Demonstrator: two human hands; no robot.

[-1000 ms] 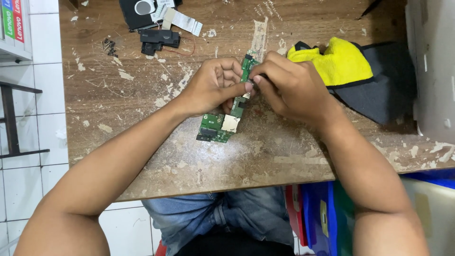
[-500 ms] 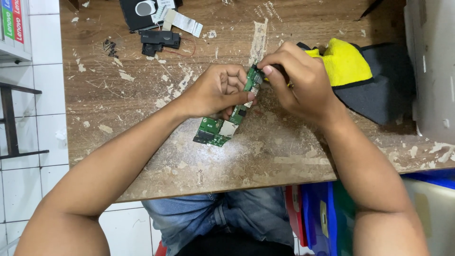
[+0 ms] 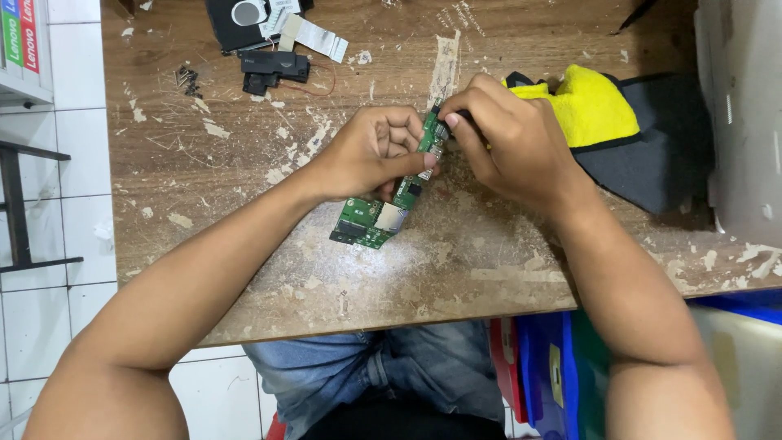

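Green and narrow, the circuit board (image 3: pixel 389 205) lay at frame centre on the worn wooden surface (image 3: pixel 244 163), long axis slanting lower left to upper right, left hand (image 3: pixel 371 155) gripping its middle, right hand (image 3: pixel 509 143) pinching its upper end.

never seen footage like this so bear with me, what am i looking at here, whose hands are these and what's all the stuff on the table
The picture comes from a camera worn on a person's head, looking down at their own two bare hands; there is no machine. They sit at a worn, scratched wooden table. The left hand grips the middle of a long green circuit board, and the right hand pinches its far end. On the table lie a yellow cloth on a dark grey cloth, a small black part, a few tiny screws and a black device with a flat ribbon cable. Blue bins stand below the table edge.
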